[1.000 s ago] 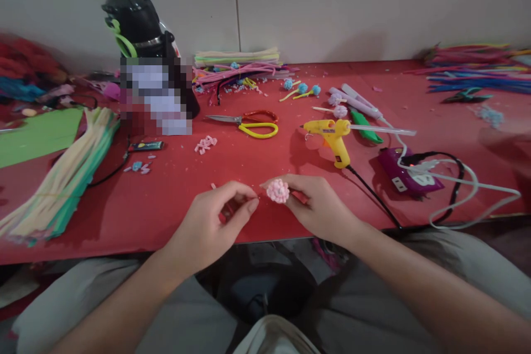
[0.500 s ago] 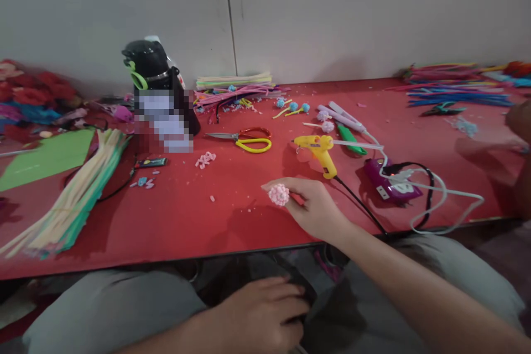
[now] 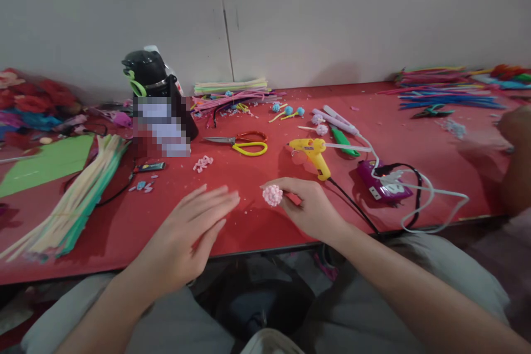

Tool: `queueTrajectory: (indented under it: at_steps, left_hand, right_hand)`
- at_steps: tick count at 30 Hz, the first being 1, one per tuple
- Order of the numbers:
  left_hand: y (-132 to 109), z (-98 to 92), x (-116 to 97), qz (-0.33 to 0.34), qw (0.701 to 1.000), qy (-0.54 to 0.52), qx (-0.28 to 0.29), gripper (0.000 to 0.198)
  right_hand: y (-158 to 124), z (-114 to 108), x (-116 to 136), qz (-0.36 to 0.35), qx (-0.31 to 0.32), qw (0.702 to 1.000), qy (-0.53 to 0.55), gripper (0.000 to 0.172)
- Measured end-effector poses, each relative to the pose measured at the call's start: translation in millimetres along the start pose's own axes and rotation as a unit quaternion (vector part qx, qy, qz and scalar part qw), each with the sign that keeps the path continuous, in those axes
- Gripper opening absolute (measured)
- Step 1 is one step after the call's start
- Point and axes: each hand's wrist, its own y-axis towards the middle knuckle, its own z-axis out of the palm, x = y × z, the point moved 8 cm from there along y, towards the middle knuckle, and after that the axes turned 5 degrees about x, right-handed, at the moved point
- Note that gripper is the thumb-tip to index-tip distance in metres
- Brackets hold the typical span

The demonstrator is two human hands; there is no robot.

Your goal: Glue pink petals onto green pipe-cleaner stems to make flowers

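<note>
A pink bobbly ball (image 3: 272, 195), built up of small pieces, is pinched in the fingers of my right hand (image 3: 305, 202) above the red table. Any stem under it is hidden. My left hand (image 3: 186, 232) hovers over the table's front edge, fingers stretched out and slightly blurred, holding nothing. Beyond it lie a small heap of pink cut pieces (image 3: 203, 164) and scissors (image 3: 250, 148) with yellow and red handles. A yellow glue gun (image 3: 311, 154) with a clear glue stick rests just past my right hand.
A black bottle (image 3: 160, 88) stands at the back left, near a bundle of cream and green pipe cleaners (image 3: 83, 199). A purple power strip (image 3: 381, 182) with looping cables lies to the right. At the far right a co-worker's arm (image 3: 516, 160) reaches over the table (image 3: 265, 232).
My left hand has risen from my lap to above the table's front edge, fingers extended. My right hand still holds the pink ball in nearly the same place. The view has shifted slightly.
</note>
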Motion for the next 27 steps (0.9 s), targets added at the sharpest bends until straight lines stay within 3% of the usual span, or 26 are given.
queueTrajectory:
  at_steps: [4, 8, 10, 13, 15, 17, 20, 23, 25, 27]
  left_hand:
    - [0.5, 8.1, 19.1, -0.06, 0.996, -0.019, 0.059, 0.055]
    - [-0.3, -0.2, 32.8, -0.135, 0.969, -0.209, 0.006, 0.053]
    - [-1.5, -5.9, 40.3, -0.175, 0.919, -0.352, -0.044, 0.05]
    - [-1.6, -12.3, 50.3, -0.207, 0.809, -0.537, -0.118, 0.039]
    - [-0.2, -14.7, 54.8, -0.214, 0.745, -0.615, -0.148, 0.036]
    - [1.1, -15.3, 57.2, -0.219, 0.706, -0.655, -0.157, 0.043]
    - [1.1, -16.5, 57.0, -0.215, 0.691, -0.67, -0.163, 0.052]
    - [1.0, -14.8, 51.4, -0.201, 0.697, -0.671, -0.157, 0.057]
    - [2.9, -9.5, 44.2, -0.192, 0.7, -0.673, -0.139, 0.062]
    - [6.7, -0.9, 34.9, -0.188, 0.705, -0.674, -0.111, 0.067]
  right_hand:
    - [0.0, 2.3, -1.4, 0.01, -0.004, 1.0, -0.01, 0.023]
    - [2.2, 3.2, -8.9, 0.039, -0.01, 0.999, -0.029, 0.016]
    - [4.6, 2.3, -14.2, 0.056, -0.006, 0.997, -0.057, 0.014]
    - [8.5, -0.6, -24.9, 0.087, 0.008, 0.988, -0.125, 0.015]
    - [10.6, -2.5, -33.0, 0.105, 0.013, 0.981, -0.163, 0.016]
    - [11.9, -3.1, -42.0, 0.123, 0.017, 0.974, -0.19, 0.017]
    - [12.4, -0.7, -51.2, 0.138, 0.04, 0.961, -0.238, 0.016]
    - [11.4, -1.2, -41.1, 0.12, 0.035, 0.957, -0.262, 0.017]
    - [10.4, 1.7, -18.4, 0.073, 0.02, 0.979, -0.188, 0.017]
    - [8.8, 17.5, 10.4, 0.011, 0.058, 0.998, -0.024, 0.027]
